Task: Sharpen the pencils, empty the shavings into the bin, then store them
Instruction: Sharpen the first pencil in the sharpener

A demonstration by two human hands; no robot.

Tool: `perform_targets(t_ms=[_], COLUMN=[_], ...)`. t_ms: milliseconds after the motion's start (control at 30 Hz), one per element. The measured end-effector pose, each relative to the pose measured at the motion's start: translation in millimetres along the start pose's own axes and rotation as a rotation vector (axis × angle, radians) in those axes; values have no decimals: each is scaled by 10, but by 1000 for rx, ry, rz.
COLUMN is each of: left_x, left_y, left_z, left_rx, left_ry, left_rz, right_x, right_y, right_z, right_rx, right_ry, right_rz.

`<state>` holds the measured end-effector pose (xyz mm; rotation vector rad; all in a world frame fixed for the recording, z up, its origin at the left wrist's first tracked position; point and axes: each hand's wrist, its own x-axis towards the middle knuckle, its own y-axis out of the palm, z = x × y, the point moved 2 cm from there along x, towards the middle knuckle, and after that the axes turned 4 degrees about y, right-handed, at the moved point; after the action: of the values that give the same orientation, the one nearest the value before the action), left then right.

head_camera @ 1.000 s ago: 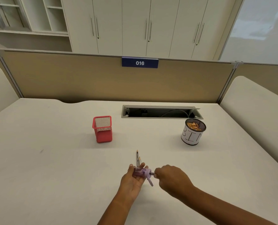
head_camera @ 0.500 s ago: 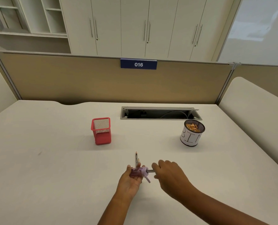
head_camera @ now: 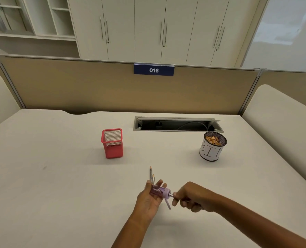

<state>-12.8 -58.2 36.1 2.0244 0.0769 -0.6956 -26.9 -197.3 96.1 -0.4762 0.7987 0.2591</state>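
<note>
Pencil (head_camera: 171, 194) axis left-right, tip inside purple sharpener (head_camera: 158, 191) — left hand (head_camera: 148, 201) grip holds sharpener above table (head_camera: 59, 176); right hand (head_camera: 193, 197) grip pinches shaft just right of it — nearer for twisting.

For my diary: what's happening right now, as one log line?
step: sharpening | left hand: holds sharpener | right hand: grips pencil | bin: has shavings

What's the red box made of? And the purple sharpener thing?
The red box looks like metal mesh painted matte red: light shows through its tiny criss-cross holes. The purple sharpener looks like smooth plastic, its body partly see-through, though that is only a guess from its look.
</note>
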Motion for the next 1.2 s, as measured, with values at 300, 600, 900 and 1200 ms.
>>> perform_targets(t_ms=[300,600,900,1200], left_x=[13,2,61,-17], left_y=[-17,-55,-26,38], left_z=[-20,-36,-1,-53], left_rx=[-114,93,-2,77], left_ry=[-14,-4,2,39], left_rz=[-21,64,-5,43], right_x=[-91,21,-62,-88], right_y=[192,86,184,200], right_z=[-94,-176,-109,-139], right_rx=[-1317,257,-1057,-527], right_ry=[-743,117,-577,-381], right_rz=[-945,80,-732,-452])
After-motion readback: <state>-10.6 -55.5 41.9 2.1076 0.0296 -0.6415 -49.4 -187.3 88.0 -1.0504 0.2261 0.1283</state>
